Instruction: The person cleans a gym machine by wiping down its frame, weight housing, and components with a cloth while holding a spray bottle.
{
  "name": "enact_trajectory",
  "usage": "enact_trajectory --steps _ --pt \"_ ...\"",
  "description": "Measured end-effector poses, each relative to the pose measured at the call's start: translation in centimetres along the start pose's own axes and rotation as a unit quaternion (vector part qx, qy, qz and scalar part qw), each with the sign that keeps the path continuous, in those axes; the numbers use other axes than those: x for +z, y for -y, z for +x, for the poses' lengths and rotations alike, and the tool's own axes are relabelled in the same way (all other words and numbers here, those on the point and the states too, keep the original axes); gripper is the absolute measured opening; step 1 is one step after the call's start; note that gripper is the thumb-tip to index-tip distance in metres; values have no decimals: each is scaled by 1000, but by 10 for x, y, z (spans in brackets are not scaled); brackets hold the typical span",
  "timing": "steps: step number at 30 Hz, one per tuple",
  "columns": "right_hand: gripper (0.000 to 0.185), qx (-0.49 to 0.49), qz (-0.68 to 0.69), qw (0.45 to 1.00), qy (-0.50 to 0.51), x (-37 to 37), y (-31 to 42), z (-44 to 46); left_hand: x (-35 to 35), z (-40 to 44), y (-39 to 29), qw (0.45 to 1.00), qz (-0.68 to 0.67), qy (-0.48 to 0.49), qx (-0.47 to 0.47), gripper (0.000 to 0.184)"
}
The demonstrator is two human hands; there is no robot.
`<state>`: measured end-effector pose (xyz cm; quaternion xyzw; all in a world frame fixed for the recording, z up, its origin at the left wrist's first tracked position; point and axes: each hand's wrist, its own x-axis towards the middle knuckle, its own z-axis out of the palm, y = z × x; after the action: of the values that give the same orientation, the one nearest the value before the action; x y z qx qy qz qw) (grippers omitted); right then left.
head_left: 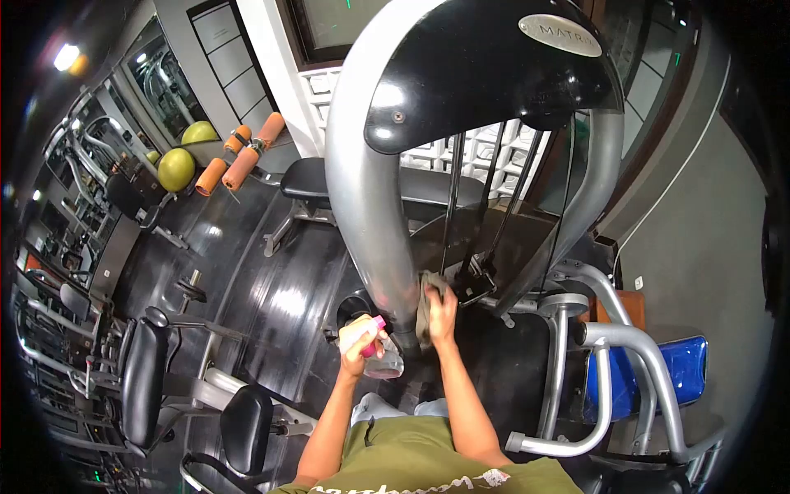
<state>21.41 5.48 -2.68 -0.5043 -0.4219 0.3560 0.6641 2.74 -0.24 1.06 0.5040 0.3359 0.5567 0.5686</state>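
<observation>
My left hand [359, 342] is wrapped round the neck of a spray bottle [384, 364] with a pink head and a clear body. In my right hand [443, 315] is a grey-brown cloth [425, 309], pressed against the lower part of a silver machine frame [366, 189]. The frame curves up to a glossy black cover with a MATRIX badge [561, 35]. Dark guide rods [455, 198] run down inside the frame, just beyond the cloth. The spray bottle is close to the frame's left side.
A black bench [309, 179] with orange foam rollers [241, 165] stands behind the machine. Black-padded equipment [144, 383] is at the left, a yellow exercise ball [176, 170] farther back. Silver bars [609, 379] and a blue pad [650, 379] are on the right.
</observation>
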Motion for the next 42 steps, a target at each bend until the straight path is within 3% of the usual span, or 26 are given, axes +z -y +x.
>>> enact_trajectory --steps 1,5,6,9,11,13,14,15,17,20,24,27,29,31,38,42 --pt "28 -17 -36 999 -11 -3 -13 -10 1 0 -3 1000 4 -3 -3 35" --pt "34 148 -157 976 -8 -20 -53 -32 4 0 -8 996 91 10 2 36" --pt "34 148 -156 977 -7 -20 -51 -28 5 0 -7 995 102 2 -7 37" --pt "34 94 -147 985 -2 -10 -31 -15 3 -2 0 998 60 -31 20 39" --pt "30 46 -21 999 5 4 34 -5 4 -3 3 998 51 -40 26 40" --pt "27 -44 8 998 -39 18 72 -7 4 -2 3 997 27 -64 20 39" --pt "25 -115 -14 993 -31 20 93 -8 5 -3 1 997 20 -69 10 38" --pt "25 -114 -12 993 -27 22 91 -10 5 -3 0 997 22 -74 11 38" --pt "26 -209 -85 972 -61 22 79 -20 5 -3 0 996 4 -88 -12 37" --pt "26 -190 -93 976 -57 12 26 -42 6 -3 -2 997 5 -76 1 36" --pt "24 -156 -105 980 -68 7 14 -47 4 -4 1 997 -29 -78 -7 36" --pt "26 -187 -75 978 -56 16 62 -27 3 -3 -1 996 -50 -70 -3 36" --pt "40 -260 -104 958 -56 26 92 -14 2 -2 0 996 -52 -69 0 35" --pt "42 -315 -146 937 -43 34 110 -11 0 -1 3 997 -23 -70 -11 39" --pt "39 -351 -213 911 -21 7 22 -48 -7 -1 6 998 -58 -37 -8 37" --pt "37 -349 -229 909 -13 5 34 -52 -7 0 -7 995 -97 -32 -15 37"
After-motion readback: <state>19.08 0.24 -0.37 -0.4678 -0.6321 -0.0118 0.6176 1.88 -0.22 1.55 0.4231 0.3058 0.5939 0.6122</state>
